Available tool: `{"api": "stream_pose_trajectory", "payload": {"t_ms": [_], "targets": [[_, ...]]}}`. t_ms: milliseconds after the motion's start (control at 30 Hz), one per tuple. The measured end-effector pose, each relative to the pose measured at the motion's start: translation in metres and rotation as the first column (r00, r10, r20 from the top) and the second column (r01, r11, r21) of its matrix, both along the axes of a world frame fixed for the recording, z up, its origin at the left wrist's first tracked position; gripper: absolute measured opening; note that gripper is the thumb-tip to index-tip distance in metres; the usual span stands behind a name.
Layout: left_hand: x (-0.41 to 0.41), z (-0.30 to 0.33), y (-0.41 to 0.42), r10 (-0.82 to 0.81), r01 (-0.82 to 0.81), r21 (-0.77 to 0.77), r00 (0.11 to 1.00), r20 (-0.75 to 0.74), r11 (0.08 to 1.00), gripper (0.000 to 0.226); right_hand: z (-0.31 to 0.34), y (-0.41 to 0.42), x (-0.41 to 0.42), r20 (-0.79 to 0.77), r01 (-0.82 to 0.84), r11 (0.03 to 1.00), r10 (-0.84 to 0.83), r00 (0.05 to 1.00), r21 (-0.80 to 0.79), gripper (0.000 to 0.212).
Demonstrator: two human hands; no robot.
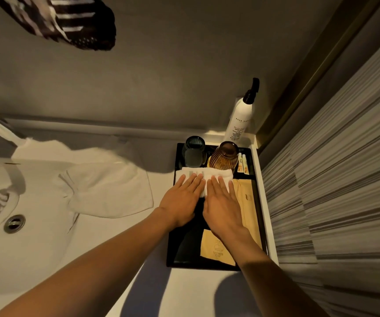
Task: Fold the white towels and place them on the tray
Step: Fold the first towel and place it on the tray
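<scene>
- The left hand (181, 200) lies palm down with fingers spread and flat, gripping nothing; its fingertips press on the folded towel (207, 177) while the palm rests over the dark floor of the tray (184, 255)
- The right hand (224, 208) lies just beside it, also flat and spread, clamped on nothing; its fingers rest on the right part of the same towel and its palm covers part of a yellow packet (249, 202)
- The folded towel sits across the far half of the tray, a narrow white band lying left to right; its far edge is just in front of two upturned cups
- The dark cup (193, 152) stands at the tray's far left; the amber cup (224, 157) stands beside it on the right; small tubes (243, 163) lie to the right of the amber cup
- A second yellow packet (214, 245), printed as a shower cap, lies in the near part of the tray
- A second white towel (109, 188) lies loose and crumpled on the tabletop (191, 294), left of the tray, draped toward the sink (24, 236)
- A white pump bottle (240, 117) stands in the corner behind the tray
</scene>
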State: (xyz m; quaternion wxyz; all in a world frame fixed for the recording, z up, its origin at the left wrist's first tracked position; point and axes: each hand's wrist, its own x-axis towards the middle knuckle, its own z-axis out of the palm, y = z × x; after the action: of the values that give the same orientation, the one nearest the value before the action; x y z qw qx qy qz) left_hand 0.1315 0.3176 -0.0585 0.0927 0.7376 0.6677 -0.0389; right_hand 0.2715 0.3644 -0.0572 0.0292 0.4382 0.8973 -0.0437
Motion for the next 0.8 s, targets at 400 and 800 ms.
{"api": "stream_pose_trajectory", "payload": {"t_ms": [400,800], "targets": [[-0.018,0.036,-0.023,-0.03,0.018,0.136,0.995,0.09,0.991,0.069,0.041,-0.013,-0.019,-0.152,0.017,0.996,-0.004,0.988,0.087,0.036],[-0.176,0.028,-0.164,0.628,-0.703,0.072,0.672,0.393,0.708,0.023,0.051,-0.087,-0.154,-0.299,-0.027,0.907,-0.11,0.948,-0.42,0.036]]}}
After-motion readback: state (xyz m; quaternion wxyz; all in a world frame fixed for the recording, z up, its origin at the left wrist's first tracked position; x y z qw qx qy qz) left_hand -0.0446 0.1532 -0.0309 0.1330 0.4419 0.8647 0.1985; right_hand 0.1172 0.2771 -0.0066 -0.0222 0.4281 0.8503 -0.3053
